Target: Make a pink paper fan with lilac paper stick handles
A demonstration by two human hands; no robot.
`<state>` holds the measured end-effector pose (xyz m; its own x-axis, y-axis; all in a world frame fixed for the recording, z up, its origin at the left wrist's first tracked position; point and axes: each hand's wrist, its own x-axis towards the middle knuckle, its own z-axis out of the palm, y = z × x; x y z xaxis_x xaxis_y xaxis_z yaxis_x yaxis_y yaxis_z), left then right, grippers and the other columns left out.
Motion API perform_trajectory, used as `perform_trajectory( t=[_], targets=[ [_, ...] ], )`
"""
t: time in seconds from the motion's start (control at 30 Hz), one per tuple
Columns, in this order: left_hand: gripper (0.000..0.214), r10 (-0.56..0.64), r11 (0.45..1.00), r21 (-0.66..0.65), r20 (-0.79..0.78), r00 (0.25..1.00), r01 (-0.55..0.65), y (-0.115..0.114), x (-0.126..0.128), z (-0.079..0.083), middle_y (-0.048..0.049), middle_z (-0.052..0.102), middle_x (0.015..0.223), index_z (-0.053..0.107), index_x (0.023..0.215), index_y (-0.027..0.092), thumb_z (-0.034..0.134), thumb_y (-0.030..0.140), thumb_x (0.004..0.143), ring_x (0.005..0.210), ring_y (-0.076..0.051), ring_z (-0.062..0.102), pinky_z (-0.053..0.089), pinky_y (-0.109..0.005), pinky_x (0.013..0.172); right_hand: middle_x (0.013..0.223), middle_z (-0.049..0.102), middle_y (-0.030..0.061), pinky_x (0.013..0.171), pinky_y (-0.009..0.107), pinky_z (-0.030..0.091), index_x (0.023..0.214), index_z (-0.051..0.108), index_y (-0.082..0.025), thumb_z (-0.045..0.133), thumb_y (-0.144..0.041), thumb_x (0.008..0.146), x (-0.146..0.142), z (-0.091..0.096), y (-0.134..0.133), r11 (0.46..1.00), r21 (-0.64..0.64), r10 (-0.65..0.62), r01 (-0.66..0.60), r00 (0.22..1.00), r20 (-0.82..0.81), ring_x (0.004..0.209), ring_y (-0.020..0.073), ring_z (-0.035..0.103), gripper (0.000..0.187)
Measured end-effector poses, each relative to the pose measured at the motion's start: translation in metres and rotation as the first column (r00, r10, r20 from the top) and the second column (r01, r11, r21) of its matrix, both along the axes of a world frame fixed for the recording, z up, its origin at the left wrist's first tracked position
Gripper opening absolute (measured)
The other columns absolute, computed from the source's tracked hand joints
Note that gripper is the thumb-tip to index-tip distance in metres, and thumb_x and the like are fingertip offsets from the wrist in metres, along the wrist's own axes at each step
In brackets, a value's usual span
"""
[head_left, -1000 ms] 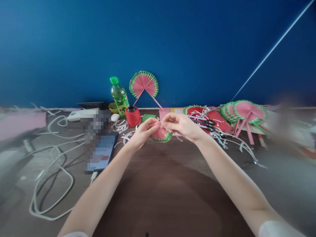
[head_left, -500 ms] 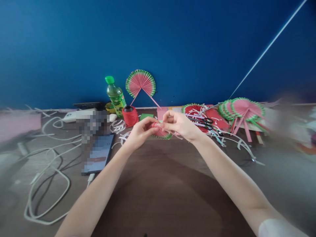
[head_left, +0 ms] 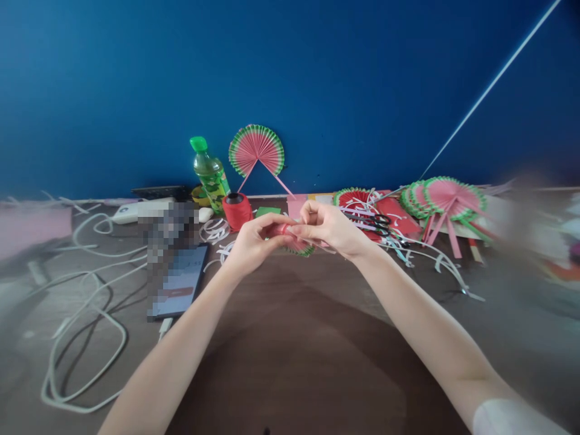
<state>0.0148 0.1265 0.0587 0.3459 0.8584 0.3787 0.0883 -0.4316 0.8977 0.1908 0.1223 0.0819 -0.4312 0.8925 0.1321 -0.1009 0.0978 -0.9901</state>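
Both hands meet at the middle of the desk, fingertips almost touching. My left hand [head_left: 254, 243] is closed in a pinch on a pleated pink paper fan [head_left: 302, 248] with a green edge. Most of the fan is hidden behind the fingers, and its lower rim shows beneath them. A red band [head_left: 284, 229] shows between the fingertips. My right hand [head_left: 330, 229], thumb and forefinger pressed together, is pinched at the same spot; whatever lies between those fingertips is too small to make out. A spool of red thread [head_left: 237, 212] stands just beyond my left hand.
An opened pink-and-green fan [head_left: 256, 151] leans against the blue wall, beside a green bottle [head_left: 209, 169]. Finished-looking fans [head_left: 453, 196] lie at the right, near scissors [head_left: 378, 222] and paper strips. On the left are a phone [head_left: 181, 284] and a looped white cable [head_left: 124, 338].
The view has shifted slightly. My hands stay together at the fan, and the left fingers cover a little more of it.
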Motion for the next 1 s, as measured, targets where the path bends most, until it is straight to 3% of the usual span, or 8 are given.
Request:
perform_trajectory(
  t=[0.37,0.83,1.0],
  targets=[
    [0.043,-0.098,0.995,-0.002,0.126,0.987,0.099,-0.0001,0.0008,-0.0004,-0.0001,0.063,0.081,0.051,0.101,0.02,0.075,0.023,0.065,0.073,-0.012,0.062,0.053,-0.025,0.069,0.041,0.049,-0.01,0.033,0.017,0.022,0.065,0.039,-0.02,0.079,-0.029,0.06,-0.0013,0.0024,-0.0023,0.999,-0.031,-0.023,0.023,1.0,0.003,0.033,0.0017,0.034,0.042],
    [0.032,-0.05,0.994,0.098,0.051,0.997,0.045,0.0003,0.0007,-0.001,0.0004,0.062,0.082,0.054,0.093,0.019,0.073,0.018,0.067,0.074,-0.009,0.059,0.048,-0.019,0.066,0.043,0.049,-0.01,0.034,0.016,0.024,0.066,0.041,-0.019,0.078,-0.027,0.06,-0.0002,0.0004,0.0004,0.999,-0.045,-0.019,0.019,1.0,-0.002,0.035,0.0014,0.037,0.039],
    [0.026,-0.067,0.995,0.083,0.072,0.995,0.061,-0.0016,0.0026,-0.0005,0.0019,0.061,0.077,0.055,0.088,0.019,0.072,0.019,0.068,0.068,-0.007,0.056,0.046,-0.017,0.062,0.041,0.048,-0.01,0.033,0.016,0.026,0.064,0.039,-0.019,0.078,-0.032,0.061,-0.0002,0.0006,-0.0004,0.999,-0.03,-0.027,0.029,0.997,0.067,0.033,0.0013,0.035,0.042]
  ],
)
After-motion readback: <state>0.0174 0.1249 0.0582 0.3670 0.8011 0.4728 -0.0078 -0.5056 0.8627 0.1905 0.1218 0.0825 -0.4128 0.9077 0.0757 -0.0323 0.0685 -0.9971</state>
